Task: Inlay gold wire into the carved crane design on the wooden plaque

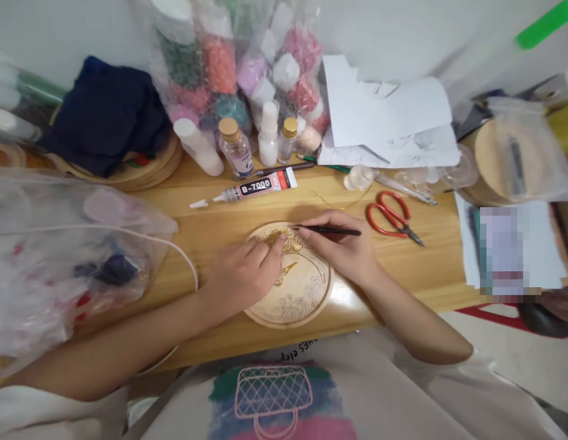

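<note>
A round pale wooden disc [306, 305] with a raised rim lies on the table, carrying drawn wave lines and gold wire-like work [291, 243]. My left hand [245, 269] rests over the disc's left side, holding nothing visible, its index fingertip pressed beside the gold part. Its other fingers are partly hidden. At the upper right rim, my right hand [345, 247] pinches a thin black tweezers-like tool [334, 230] like a pen. The tool's tip points left at the gold work; whether it holds anything is too small to tell.
Red-handled scissors [390, 217] lie right of my right hand. Behind the disc are a B-7000 glue tube [259, 186], its cap [198, 203] and small bottles [236, 146]. A white cable [185, 253] and plastic bag [82, 263] lie left; papers [389, 125] lie behind.
</note>
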### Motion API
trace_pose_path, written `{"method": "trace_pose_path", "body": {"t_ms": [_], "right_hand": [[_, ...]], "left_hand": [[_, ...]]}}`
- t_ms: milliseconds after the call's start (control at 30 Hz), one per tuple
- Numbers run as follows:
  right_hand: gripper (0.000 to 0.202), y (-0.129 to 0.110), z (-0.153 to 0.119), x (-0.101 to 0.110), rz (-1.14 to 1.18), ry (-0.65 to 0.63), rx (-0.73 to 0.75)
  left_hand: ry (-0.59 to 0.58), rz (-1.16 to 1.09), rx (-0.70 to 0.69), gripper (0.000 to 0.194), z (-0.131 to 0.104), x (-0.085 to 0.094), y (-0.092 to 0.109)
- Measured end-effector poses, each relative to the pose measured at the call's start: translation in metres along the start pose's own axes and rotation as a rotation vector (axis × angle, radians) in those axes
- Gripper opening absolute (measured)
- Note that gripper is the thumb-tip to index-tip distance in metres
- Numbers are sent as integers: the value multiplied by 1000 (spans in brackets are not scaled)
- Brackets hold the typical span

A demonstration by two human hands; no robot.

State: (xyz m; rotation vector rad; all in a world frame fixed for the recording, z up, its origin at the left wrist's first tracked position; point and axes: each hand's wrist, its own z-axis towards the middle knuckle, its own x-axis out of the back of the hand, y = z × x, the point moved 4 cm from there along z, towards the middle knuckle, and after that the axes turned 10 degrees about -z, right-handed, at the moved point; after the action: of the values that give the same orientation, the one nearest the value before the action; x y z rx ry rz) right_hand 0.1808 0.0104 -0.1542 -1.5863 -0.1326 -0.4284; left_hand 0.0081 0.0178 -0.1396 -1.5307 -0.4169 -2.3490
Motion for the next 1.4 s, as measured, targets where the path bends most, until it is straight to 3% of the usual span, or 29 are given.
{"method": "trace_pose_path", "body": {"t_ms": [633,1400], "right_hand": [[10,-9,-4,4,-266,1,30],[10,-9,-6,-1,-295,-50,24]], "left_hand": [[-9,-173,66,24,0,-4,-6],[-30,-176,64,25,2,-5,-6]]}}
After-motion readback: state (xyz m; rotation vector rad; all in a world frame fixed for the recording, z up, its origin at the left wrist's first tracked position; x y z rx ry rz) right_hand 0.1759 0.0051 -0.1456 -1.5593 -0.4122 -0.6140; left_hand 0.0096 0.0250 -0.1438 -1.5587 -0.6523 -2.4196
